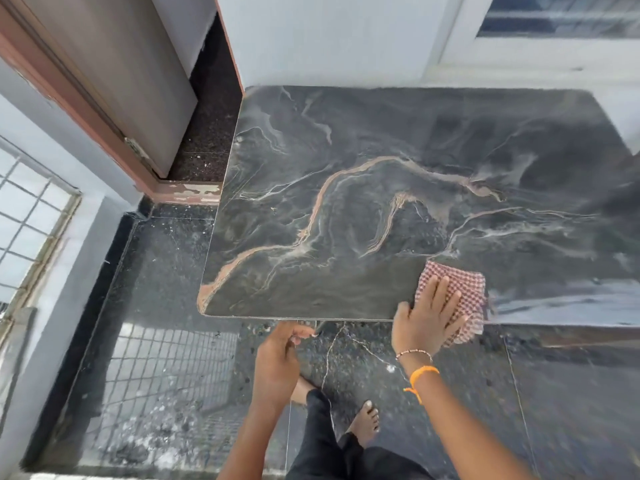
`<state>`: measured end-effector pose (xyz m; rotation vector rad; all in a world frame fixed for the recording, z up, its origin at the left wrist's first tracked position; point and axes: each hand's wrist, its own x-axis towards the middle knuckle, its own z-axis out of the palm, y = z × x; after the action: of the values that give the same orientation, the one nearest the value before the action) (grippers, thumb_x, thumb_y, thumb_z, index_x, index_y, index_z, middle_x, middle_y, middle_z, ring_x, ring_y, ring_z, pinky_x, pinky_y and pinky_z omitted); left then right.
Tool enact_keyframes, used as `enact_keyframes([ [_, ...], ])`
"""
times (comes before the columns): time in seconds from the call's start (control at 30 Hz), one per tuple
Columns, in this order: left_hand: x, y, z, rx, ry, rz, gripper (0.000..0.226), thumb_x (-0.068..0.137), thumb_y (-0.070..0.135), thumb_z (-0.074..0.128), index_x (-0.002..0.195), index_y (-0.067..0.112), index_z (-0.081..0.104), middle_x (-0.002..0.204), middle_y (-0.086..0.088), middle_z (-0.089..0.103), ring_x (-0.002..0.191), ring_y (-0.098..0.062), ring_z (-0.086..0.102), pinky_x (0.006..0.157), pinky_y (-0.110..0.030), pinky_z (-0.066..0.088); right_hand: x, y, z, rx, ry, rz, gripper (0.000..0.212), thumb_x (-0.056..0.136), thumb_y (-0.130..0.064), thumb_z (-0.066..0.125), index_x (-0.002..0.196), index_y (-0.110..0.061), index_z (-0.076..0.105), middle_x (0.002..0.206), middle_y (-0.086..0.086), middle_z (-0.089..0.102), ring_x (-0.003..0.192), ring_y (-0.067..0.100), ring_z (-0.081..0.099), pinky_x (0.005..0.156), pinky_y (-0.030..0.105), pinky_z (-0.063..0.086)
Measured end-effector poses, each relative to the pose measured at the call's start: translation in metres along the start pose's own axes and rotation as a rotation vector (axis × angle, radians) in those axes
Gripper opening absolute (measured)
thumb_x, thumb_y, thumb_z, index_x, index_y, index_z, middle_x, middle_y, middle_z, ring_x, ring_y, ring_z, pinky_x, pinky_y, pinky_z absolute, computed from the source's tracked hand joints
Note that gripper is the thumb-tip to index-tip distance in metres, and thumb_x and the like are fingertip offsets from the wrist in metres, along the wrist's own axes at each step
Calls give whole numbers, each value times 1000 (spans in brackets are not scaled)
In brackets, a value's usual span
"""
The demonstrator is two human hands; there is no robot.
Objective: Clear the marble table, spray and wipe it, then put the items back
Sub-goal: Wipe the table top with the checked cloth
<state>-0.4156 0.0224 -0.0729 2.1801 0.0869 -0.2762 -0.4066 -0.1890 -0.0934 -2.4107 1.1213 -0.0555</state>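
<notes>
Two hands: right hand (427, 318) flat on checkered cloth (462, 289); left hand (277, 358) loosely curled, empty.

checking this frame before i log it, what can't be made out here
Head view only:
- Marble table: its right side is cut off by the frame edge.
- Checkered cloth: partly covered by the right hand; its near edge hangs over the table edge.
- Left hand: below the table edge, fingers curled; whether it pinches anything is too small to tell.
- Cleared items and spray bottle: not in view.
- Wetness: glare on the right hides it.
</notes>
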Motion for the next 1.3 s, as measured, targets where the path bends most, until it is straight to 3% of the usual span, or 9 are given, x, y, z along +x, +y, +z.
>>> enact_keyframes([
  [0.17,-2,8,12,125,123,37,45,73,-21,48,88,16,68,90,8,67,83,-16,63,70,-24,46,-19,-52,29,-83,-124,-168,68,93,-35,37,149,-12,6,159,6,1,146,30,-5,114,52,-8],
  [0.33,-3,30,33,281,110,115,37,72,-14,61,92,15,69,95,-3,70,92,-28,61,79,-38,48,-16,-30,18,-197,-278,-733,62,95,-29,34,149,-26,4,159,-9,2,147,24,-1,114,46,-12],
  [0.43,-1,49,52,350,17,182,36,71,-9,65,95,19,69,95,0,68,91,-26,59,80,-35,45,5,17,-6,-296,-271,-977,60,93,-22,37,148,-31,13,156,-14,17,146,19,14,115,45,-3],
  [0.53,5,69,73,429,-101,270,37,76,-4,62,105,19,65,105,1,62,96,-23,54,86,-32,41,36,61,-32,-335,-265,-908,58,95,-26,34,147,-38,10,154,-23,9,146,15,7,114,50,-8],
  [0.7,12,91,105,546,-206,439,45,81,-5,54,122,12,57,124,-1,56,107,-24,51,92,-31,40,99,122,-75,-312,-205,-503,55,98,-33,31,144,-45,5,153,-25,-2,146,13,-5,115,51,-8],
  [0.93,14,101,114,629,-118,421,45,73,-9,56,107,17,69,106,4,68,89,-25,62,76,-33,49,111,139,-86,-143,-115,-64,57,96,-30,34,147,-36,8,158,-13,1,146,22,-6,114,56,-4],
  [1.03,14,97,116,611,-91,426,47,59,-15,66,95,15,74,93,4,72,75,-25,66,65,-32,54,87,106,-65,-157,-149,-181,59,96,-30,31,148,-34,3,159,-11,-4,146,24,-8,113,56,-6],
  [1.1,10,94,115,612,-77,456,48,52,-13,74,92,15,74,90,3,72,73,-24,66,69,-34,56,66,82,-50,-183,-196,-356,58,96,-31,29,148,-34,3,158,-12,-5,147,24,-6,113,55,-7],
  [1.3,16,88,113,644,-51,438,55,64,10,79,115,18,62,119,0,61,118,-28,53,107,-54,33,74,13,-27,-207,-415,-809,51,98,-28,27,146,-38,15,157,-19,11,147,19,2,114,52,-5],
])
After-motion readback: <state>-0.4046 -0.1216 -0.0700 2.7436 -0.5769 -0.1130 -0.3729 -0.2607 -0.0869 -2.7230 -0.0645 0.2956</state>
